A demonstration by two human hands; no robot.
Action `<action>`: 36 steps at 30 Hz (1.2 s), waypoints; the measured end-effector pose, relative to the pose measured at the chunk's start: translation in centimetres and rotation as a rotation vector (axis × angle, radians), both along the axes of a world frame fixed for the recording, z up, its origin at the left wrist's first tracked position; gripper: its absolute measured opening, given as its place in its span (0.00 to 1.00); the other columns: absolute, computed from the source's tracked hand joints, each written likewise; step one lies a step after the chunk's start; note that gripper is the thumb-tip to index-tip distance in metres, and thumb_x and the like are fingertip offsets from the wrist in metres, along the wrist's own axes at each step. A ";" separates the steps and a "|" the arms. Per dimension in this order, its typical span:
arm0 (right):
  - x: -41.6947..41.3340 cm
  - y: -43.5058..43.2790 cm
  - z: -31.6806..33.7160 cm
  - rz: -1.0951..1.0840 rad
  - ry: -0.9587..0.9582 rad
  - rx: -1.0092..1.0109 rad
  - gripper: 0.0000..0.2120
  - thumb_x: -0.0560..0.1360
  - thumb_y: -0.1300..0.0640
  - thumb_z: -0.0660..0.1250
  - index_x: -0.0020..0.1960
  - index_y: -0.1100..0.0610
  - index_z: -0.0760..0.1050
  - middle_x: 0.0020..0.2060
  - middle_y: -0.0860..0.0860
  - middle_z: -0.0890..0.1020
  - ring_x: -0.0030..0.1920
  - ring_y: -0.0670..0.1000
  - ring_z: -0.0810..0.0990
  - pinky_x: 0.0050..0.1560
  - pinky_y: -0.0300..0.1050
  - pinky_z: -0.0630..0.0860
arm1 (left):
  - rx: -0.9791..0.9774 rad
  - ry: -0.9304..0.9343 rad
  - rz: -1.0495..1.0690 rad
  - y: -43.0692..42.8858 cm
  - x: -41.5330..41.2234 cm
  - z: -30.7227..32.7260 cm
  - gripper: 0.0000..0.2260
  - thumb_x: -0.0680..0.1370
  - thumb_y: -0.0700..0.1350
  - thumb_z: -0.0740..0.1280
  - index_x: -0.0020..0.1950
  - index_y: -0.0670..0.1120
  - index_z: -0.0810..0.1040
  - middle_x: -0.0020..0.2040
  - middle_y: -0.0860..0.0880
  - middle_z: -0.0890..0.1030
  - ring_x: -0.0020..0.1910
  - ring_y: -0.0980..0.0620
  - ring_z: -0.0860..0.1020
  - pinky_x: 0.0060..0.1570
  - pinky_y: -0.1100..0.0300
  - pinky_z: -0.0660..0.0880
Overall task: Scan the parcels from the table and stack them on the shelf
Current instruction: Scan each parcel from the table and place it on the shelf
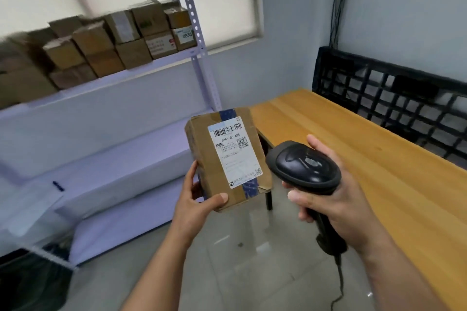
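Cardboard parcel (227,156) gripped in left hand (199,199), right hand (336,194) gripping scanner (307,166)

A single wide-angle view looks out from the person's head, forward and down. Both forearms rise from the bottom edge, close to the lens. The left hand (194,199) holding a parcel (227,159) sits near the centre, the right hand (341,199) gripping a scanner (307,166) just beside it. The shelf (126,76) fills the left side and the table (379,159) the right, with straight lines bowing toward the edges.
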State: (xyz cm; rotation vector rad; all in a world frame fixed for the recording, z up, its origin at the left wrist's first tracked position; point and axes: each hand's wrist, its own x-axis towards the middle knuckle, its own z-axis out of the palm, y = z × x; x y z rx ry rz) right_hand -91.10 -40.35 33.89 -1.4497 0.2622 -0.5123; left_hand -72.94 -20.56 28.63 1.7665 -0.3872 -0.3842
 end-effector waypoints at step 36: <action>29.4 39.6 5.2 0.560 -0.088 -0.293 0.43 0.67 0.70 0.77 0.66 0.32 0.65 0.46 0.55 0.85 0.28 0.57 0.78 0.30 0.49 0.77 | -0.158 -0.175 0.607 47.0 16.2 4.7 0.43 0.63 0.51 0.78 0.72 0.68 0.60 0.58 0.52 0.81 0.55 0.55 0.81 0.51 0.59 0.78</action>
